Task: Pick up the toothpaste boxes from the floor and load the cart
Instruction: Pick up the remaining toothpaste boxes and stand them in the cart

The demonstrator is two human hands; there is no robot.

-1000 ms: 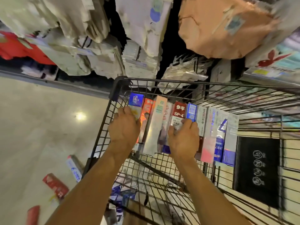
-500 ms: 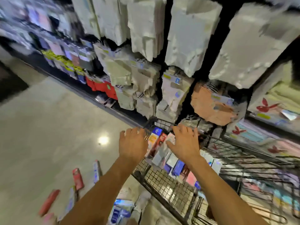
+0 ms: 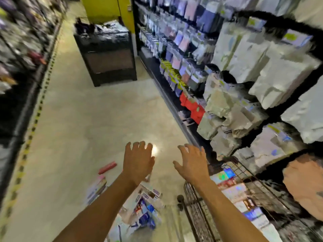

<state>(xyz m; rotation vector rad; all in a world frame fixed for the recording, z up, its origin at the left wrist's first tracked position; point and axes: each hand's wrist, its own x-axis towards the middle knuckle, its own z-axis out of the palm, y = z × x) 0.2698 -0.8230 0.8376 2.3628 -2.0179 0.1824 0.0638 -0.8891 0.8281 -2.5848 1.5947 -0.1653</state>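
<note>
My left hand (image 3: 138, 161) and my right hand (image 3: 190, 165) hover in the air above the floor with fingers spread, holding nothing. The black wire cart (image 3: 197, 213) stands at the lower right, and toothpaste boxes (image 3: 232, 191) lie inside it. More toothpaste boxes lie on the floor: a red one (image 3: 107, 167) left of my left hand, a pale one (image 3: 96, 189) below it, and a blurred blue and white heap (image 3: 145, 212) under my forearms, beside the cart.
Shelves of packaged goods (image 3: 244, 70) run along the right side of the aisle, close behind the cart. A dark display stand (image 3: 106, 55) blocks the far middle. Another shelf row (image 3: 15, 58) lines the left. The pale floor (image 3: 78, 110) stretches between them.
Both hands have left the boxes in the cart and lifted away to the left, fingers spread. The view has swung up and left, from the cart to the aisle.
</note>
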